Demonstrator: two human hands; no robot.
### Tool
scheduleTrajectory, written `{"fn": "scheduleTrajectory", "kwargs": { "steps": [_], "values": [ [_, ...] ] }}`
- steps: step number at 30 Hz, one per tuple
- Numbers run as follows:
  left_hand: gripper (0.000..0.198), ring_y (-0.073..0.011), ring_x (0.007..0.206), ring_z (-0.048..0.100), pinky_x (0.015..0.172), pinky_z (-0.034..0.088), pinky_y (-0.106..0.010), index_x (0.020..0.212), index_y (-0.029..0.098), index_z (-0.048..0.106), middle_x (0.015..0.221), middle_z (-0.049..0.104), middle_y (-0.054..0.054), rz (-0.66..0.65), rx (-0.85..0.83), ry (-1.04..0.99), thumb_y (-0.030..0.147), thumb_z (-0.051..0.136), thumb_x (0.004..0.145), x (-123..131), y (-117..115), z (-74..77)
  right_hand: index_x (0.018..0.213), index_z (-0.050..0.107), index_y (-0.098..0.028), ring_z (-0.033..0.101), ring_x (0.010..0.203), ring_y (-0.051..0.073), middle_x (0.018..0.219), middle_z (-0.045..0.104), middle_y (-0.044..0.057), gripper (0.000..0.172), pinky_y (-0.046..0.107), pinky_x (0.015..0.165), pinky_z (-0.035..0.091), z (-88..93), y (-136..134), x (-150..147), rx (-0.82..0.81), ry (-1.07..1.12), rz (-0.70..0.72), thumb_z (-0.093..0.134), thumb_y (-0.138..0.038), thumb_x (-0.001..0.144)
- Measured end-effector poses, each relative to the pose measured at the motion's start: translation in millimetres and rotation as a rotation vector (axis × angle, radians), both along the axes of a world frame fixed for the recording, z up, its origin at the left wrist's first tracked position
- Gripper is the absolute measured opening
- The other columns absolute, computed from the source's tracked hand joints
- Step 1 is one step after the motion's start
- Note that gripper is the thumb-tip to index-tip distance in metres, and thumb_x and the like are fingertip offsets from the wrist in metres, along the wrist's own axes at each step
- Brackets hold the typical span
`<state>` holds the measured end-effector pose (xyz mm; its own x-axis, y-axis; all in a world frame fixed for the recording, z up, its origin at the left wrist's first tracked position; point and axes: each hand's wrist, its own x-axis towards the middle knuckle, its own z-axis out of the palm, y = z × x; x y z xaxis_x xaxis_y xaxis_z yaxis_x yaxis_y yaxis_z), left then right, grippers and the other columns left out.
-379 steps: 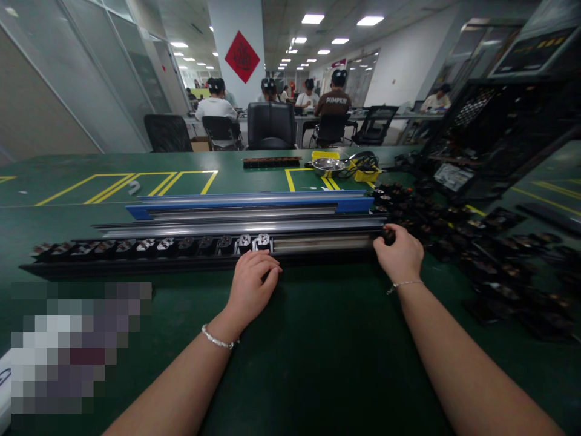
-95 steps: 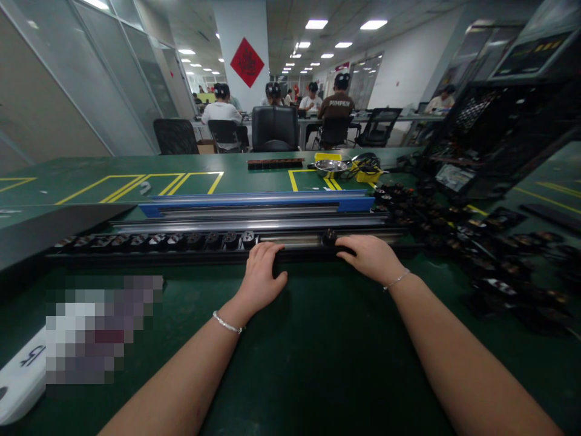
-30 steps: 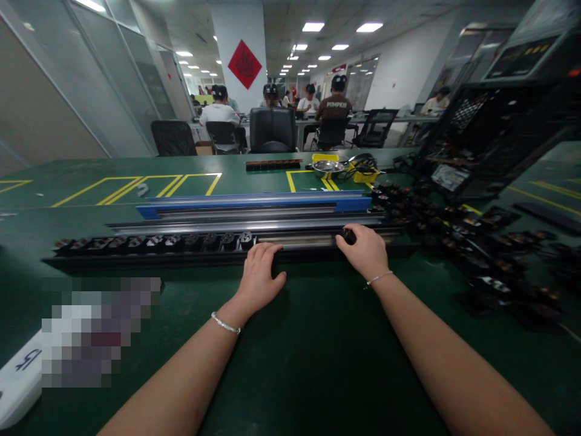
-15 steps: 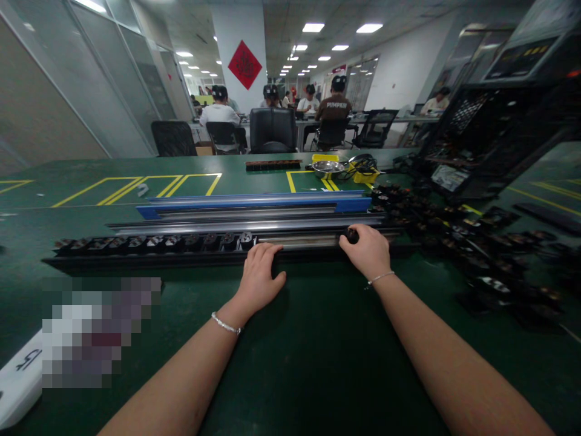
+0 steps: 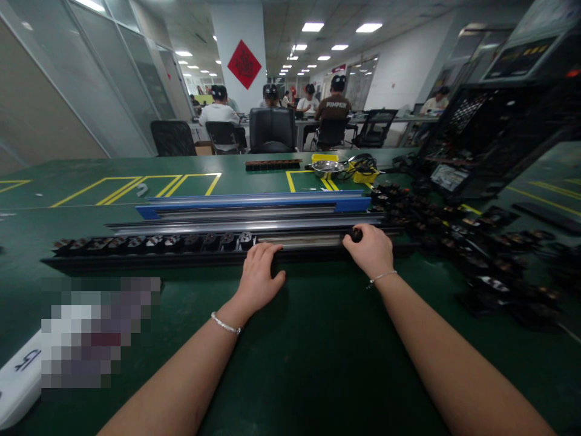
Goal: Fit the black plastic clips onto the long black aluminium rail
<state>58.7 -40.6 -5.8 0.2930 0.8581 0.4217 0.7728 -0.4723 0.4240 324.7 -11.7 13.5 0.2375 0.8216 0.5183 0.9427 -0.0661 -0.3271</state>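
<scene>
Green tabletop (image 5: 318, 363) bears a long black rail (image 5: 149, 263), socket modules (image 5: 172, 241) lining its nine-o'clock half. The left hand (image 5: 259, 277), thumb spread, rests on its six-o'clock edge; the right hand (image 5: 373, 249) pinches a small black module (image 5: 354, 234) toward three o'clock.

green tabletop (image 5: 318, 357) with yellow tape lines (image 5: 213, 184); black rail (image 5: 136, 263), silvery inside; blue rail (image 5: 351, 204); red diamond poster (image 5: 244, 64), dark characters (image 5: 246, 62).

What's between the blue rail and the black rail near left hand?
Head view: a long silvery rail with dark edges lies between the blue rail and the black rail.
</scene>
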Motion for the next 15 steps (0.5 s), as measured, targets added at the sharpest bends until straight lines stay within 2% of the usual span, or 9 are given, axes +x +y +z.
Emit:
{"fn": "scheduleTrajectory", "kwargs": {
  "steps": [15],
  "values": [
    [0.047, -0.0262, 0.120, 0.041, 0.105, 0.034, -0.048, 0.120, 0.022, 0.050, 0.120, 0.054, -0.008, 0.000, 0.016, -0.006, 0.020, 0.057, 0.073, 0.5, 0.8, 0.5, 0.085, 0.062, -0.019, 0.058, 0.083, 0.027, 0.080, 0.065, 0.010, 0.023, 0.039, 0.075, 0.043, 2.1, -0.9, 9.5, -0.020, 0.021, -0.061, 0.052, -0.034, 0.071]
  ]
}}
